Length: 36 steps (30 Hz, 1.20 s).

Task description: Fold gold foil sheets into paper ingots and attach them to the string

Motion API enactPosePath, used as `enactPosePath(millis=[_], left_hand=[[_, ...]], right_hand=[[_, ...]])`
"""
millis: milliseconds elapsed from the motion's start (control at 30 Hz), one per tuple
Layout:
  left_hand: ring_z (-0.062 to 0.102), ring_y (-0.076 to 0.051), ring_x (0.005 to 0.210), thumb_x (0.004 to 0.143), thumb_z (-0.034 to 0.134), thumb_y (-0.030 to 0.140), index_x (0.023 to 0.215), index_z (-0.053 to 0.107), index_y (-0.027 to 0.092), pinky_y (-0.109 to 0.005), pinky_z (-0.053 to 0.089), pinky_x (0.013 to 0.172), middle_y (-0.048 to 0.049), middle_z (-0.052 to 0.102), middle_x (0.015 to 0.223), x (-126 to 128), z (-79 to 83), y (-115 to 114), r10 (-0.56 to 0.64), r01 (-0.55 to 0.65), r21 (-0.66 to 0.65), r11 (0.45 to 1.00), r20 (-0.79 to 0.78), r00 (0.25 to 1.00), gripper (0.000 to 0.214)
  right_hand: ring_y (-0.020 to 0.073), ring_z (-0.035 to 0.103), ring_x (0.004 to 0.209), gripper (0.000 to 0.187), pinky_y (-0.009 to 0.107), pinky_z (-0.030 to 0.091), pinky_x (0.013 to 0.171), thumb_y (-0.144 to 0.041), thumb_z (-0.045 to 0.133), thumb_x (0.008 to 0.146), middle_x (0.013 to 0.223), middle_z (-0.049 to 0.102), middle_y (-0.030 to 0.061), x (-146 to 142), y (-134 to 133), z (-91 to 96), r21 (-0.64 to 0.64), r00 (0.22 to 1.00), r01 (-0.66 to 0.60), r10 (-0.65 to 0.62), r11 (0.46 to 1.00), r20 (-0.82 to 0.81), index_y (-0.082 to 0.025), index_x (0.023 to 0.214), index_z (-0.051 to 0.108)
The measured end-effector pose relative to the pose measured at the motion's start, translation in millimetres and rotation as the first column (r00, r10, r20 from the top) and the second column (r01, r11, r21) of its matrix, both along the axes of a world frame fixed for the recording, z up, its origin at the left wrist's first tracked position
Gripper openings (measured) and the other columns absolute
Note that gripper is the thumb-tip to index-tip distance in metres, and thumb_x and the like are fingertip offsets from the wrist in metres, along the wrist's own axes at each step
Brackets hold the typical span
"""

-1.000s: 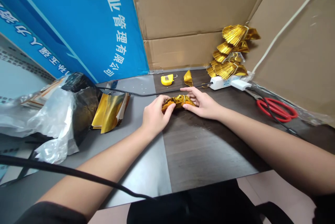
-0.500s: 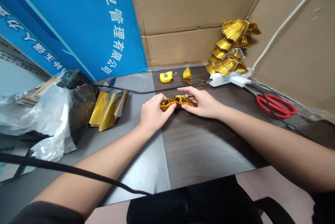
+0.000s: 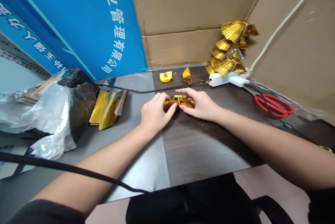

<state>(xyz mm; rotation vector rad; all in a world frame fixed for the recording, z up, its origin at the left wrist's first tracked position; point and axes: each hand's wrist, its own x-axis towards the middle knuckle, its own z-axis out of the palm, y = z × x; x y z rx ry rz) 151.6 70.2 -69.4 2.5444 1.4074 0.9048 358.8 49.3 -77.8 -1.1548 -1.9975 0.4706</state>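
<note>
Above the dark half of the worktop point(image 3: 188, 163), in the head view, a folded gold foil piece point(image 3: 179, 99) with a pale band round its middle sits between both hands; the left hand point(image 3: 154, 113) is partly curled and pinches its left end between thumb and fingers; the right hand point(image 3: 203, 105) is more loosely curved, thumb at the near edge of the right end; behind them lie a yellow tape measure point(image 3: 165, 77) and a small gold fold point(image 3: 186, 76); to the right, gold fans point(image 3: 230, 64) stand stacked beside a white power strip point(image 3: 219, 80), near red-handled scissors point(image 3: 274, 106); gold sheets point(image 3: 106, 109) lie at left.
</note>
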Motion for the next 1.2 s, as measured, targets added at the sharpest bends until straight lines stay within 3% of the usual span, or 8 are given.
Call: enactPosePath(millis=[400,800,1067,1200], left_hand=[[0.063,-0.017,0.082,0.089,0.067,0.048,0.090,0.060,0.021,-0.027,0.031,0.064,0.0000,0.070,0.090,-1.5,-1.2,3.4,0.019,-0.020,-0.036,0.999,-0.035,0.999,0.029],[0.063,-0.016,0.082,0.090,0.067,0.046,0.090,0.059,0.022,-0.027,0.033,0.063,0.0011,0.069,0.090,1.1,1.4,-0.7,0.063,-0.062,0.015,0.998,-0.058,0.996,0.026],[0.061,-0.017,0.083,0.090,0.066,0.042,0.090,0.056,0.021,-0.028,0.038,0.067,-0.0011,0.066,0.090,2.6,-2.4,-1.3,0.026,-0.024,0.085,0.996,-0.027,0.999,0.024],[0.061,-0.019,0.090,0.091,0.064,0.039,0.097,0.054,0.020,-0.030,0.044,0.074,-0.0036,0.065,0.097,0.8,-5.2,2.3,-0.079,0.081,0.105,0.991,-0.027,0.997,0.022]], right_hand=[[0.0158,0.065,0.073,0.049,0.029,0.055,0.065,-0.026,0.065,0.084,0.093,0.072,0.0059,-1.0,-0.1,-0.8,-0.082,0.998,-0.001,-0.005,0.997,-0.068,-0.017,0.132,0.059],[0.0175,0.069,0.081,0.048,0.031,0.059,0.074,-0.028,0.064,0.083,0.097,0.073,0.0069,-5.3,-2.4,1.9,-0.127,0.994,-0.007,-0.006,0.992,-0.105,-0.016,0.130,0.059],[0.0195,0.072,0.086,0.046,0.035,0.061,0.080,-0.026,0.066,0.084,0.106,0.074,0.0081,-9.4,-2.8,-1.1,-0.114,0.988,-0.028,0.010,0.993,-0.154,-0.018,0.129,0.060],[0.0207,0.073,0.098,0.046,0.036,0.061,0.090,-0.027,0.067,0.083,0.116,0.073,0.0082,-7.9,-2.2,-3.0,-0.109,0.984,-0.081,0.062,0.991,-0.168,-0.021,0.129,0.060]])
